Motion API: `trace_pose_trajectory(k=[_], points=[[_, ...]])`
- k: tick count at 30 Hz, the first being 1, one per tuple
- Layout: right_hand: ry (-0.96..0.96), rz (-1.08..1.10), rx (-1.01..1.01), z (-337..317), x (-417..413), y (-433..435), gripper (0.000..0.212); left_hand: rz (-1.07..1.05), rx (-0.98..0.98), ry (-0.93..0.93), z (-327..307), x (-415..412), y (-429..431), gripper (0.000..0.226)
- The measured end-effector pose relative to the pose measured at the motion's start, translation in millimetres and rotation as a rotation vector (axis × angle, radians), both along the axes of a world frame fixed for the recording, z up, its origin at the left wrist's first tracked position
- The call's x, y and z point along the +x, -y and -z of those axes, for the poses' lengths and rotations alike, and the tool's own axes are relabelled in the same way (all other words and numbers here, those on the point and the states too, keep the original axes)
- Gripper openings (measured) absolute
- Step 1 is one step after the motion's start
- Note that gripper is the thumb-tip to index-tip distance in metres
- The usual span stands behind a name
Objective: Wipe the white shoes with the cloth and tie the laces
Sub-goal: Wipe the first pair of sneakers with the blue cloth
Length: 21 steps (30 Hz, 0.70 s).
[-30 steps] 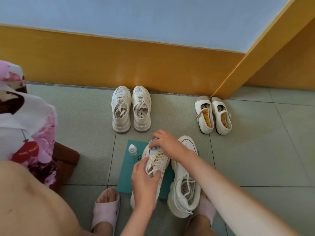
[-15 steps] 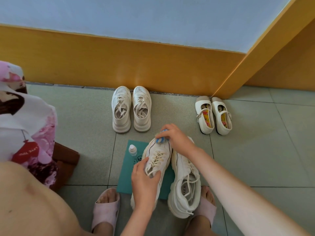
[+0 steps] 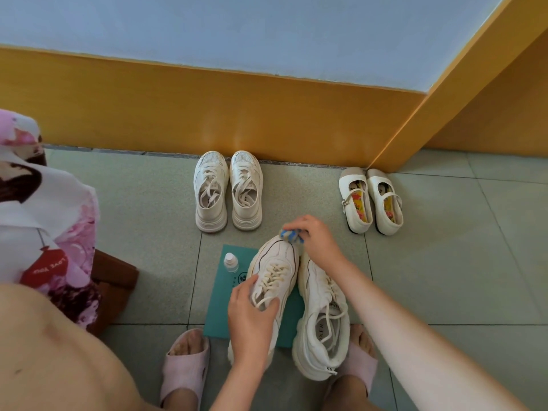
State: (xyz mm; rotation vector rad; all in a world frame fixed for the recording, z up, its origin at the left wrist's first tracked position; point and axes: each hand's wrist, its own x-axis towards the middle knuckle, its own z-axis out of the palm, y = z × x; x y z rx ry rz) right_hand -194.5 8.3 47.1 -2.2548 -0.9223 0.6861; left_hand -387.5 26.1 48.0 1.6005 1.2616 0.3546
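Two chunky white sneakers stand side by side on the floor in front of me. My left hand point(image 3: 252, 318) grips the left sneaker point(image 3: 277, 262) round its middle, over the laces and tongue. My right hand point(image 3: 314, 240) pinches a small blue and white cloth point(image 3: 289, 234) and presses it on that sneaker's toe. The right sneaker point(image 3: 321, 327) stands untouched beside it, its laces loose. Both sneakers rest partly on a teal mat point(image 3: 219, 307).
A small clear bottle point(image 3: 230, 262) stands on the mat's far left corner. A second white sneaker pair point(image 3: 228, 191) and a pair of white strap shoes point(image 3: 370, 200) stand by the orange wall base. My feet in pink slippers point(image 3: 184, 369) are near. A brown stool point(image 3: 115, 280) is at the left.
My right hand has slid the cloth from the left side of the sneaker's toe across to its tip on the right. My left hand has kept its hold on the sneaker.
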Motion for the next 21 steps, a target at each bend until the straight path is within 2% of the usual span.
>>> trace_pose_trajectory(k=[2, 7, 21], points=[[-0.102, 0.105, 0.081, -0.8, -5.2, -4.0, 0.038, 0.0, -0.009, 0.013, -0.6, -2.3, -2.6, 0.054], [-0.184, 0.117, 0.14, 4.9, -20.6, -4.0, 0.037, -0.013, -0.046, 0.023, 3.0, -8.2, -14.5, 0.052], [-0.031, 0.509, 0.203, 14.3, -98.4, 4.1, 0.045, 0.004, -0.103, 0.054, 5.2, -17.8, -29.5, 0.049]])
